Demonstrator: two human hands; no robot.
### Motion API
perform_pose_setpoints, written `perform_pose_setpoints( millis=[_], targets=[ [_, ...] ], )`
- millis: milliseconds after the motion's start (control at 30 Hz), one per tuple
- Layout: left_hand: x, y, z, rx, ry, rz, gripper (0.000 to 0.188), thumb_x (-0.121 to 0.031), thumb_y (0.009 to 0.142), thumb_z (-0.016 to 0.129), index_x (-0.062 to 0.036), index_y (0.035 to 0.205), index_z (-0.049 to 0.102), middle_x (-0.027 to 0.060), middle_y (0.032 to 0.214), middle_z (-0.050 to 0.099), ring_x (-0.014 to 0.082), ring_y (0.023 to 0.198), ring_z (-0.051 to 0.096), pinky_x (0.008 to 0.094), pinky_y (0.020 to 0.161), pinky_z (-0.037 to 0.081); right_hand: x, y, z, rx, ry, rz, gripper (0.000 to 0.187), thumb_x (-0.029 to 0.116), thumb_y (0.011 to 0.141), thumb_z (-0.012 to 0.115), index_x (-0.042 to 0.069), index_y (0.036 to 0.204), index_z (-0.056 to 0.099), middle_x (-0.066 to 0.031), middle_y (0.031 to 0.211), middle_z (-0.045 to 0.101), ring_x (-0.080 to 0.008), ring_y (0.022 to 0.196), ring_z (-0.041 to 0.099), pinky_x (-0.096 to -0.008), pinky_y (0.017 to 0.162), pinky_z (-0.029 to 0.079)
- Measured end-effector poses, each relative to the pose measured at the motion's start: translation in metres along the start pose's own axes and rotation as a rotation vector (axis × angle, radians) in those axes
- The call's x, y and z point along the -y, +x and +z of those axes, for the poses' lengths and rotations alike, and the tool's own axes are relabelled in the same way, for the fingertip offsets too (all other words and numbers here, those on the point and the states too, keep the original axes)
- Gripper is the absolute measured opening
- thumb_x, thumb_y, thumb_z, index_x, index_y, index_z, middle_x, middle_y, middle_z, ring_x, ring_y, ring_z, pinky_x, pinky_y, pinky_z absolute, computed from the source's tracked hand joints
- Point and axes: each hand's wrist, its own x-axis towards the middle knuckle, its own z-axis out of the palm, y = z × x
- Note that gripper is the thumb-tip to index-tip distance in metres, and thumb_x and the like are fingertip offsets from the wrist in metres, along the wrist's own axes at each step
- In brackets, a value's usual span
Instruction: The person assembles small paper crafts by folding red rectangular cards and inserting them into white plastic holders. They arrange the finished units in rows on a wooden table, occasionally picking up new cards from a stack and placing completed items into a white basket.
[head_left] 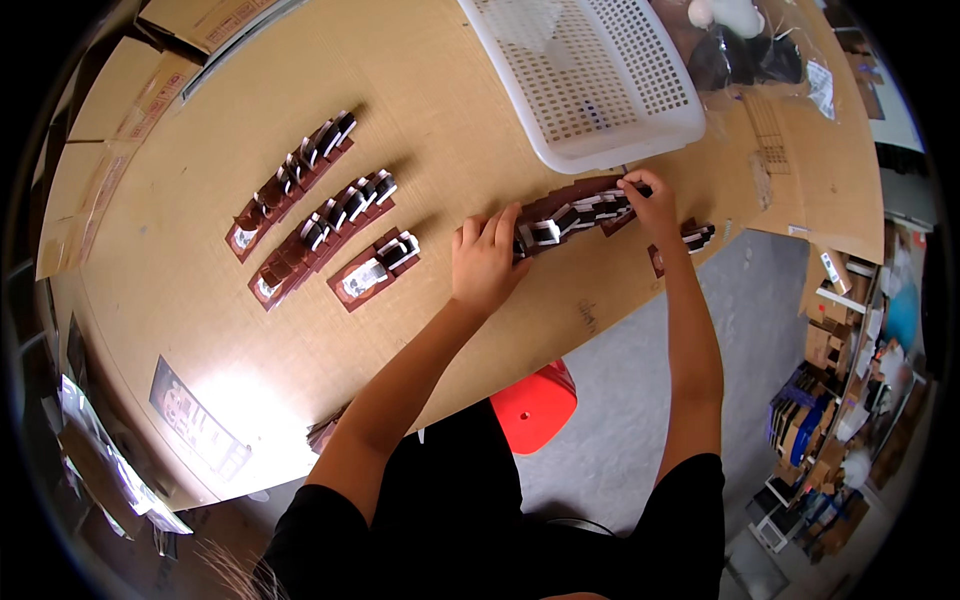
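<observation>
Near the table's [540, 300] far edge from the stool side, just below the basket: an overlapping row of dark-red cards [575, 218] with black-and-white pieces standing on them, running slantwise between the two hands.

Left hand [484, 262] at the row's left end, fingers [490, 228] bent and touching it; cannot tell whether they grip. Right hand [650, 203] at the right end, thumb and forefinger brought close together at the row; whether a piece is pinched, cannot tell.

Just above the row, a white perforated basket [622, 160]. Partly behind the right forearm, a small dark-red card group [697, 237] with black-and-white pieces.

Left of the left hand, well apart from it: three slanting groups of like make, a long upper row [292, 185], a long middle row [325, 235] and a short lower group [375, 270]. Lower left of table, a flat printed sheet [195, 420].

Beyond: clear plastic bag [745, 60] upper right, red stool [535, 410] below the table edge, grey floor [620, 400], loaded shelving [840, 400] far right.
</observation>
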Motion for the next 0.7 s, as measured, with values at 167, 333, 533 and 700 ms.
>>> perform_pose_setpoints(
  millis=[167,333,533,700],
  targets=[
    [0.005,-0.022,-0.012,0.019,-0.003,-0.018,0.079,-0.021,0.059,0.077,-0.0080,0.129,0.041,0.0062,0.111,0.057,0.0285,0.102,0.047,0.0404,0.087,0.036,0.001,-0.021,0.020,-0.061,-0.026,-0.074,0.011,0.010,0.077,0.068,0.000,0.076,0.062,-0.0042,0.072,0.061,-0.0116,0.069,0.056,-0.0267,0.066,0.044],
    [0.013,-0.040,-0.026,0.051,0.018,-0.053,0.078,-0.023,0.061,0.076,-0.0074,0.129,0.041,0.0061,0.116,0.055,0.0268,0.103,0.046,0.0396,0.088,0.036,0.015,-0.033,0.033,-0.049,-0.023,-0.130,0.009,0.008,0.075,0.068,0.001,0.076,0.062,-0.0067,0.075,0.060,-0.0170,0.071,0.057,-0.0292,0.067,0.044],
    [0.022,-0.066,-0.036,0.041,0.029,-0.079,0.080,-0.023,0.061,0.076,-0.0082,0.130,0.040,0.0064,0.115,0.055,0.0265,0.103,0.046,0.0397,0.087,0.036,0.025,-0.046,0.052,0.011,-0.006,-0.123,0.007,0.005,0.075,0.067,0.001,0.077,0.062,-0.0079,0.078,0.060,-0.0184,0.074,0.057,-0.0296,0.068,0.044],
    [0.024,-0.076,-0.042,0.034,0.022,-0.073,0.077,-0.023,0.062,0.076,-0.0087,0.129,0.041,0.0069,0.116,0.054,0.0268,0.103,0.046,0.0399,0.087,0.036,0.036,-0.056,0.056,-0.032,-0.038,-0.149,0.011,0.006,0.078,0.065,0.003,0.088,0.063,-0.0079,0.087,0.060,-0.0214,0.082,0.057,-0.0309,0.075,0.045]
  ],
)
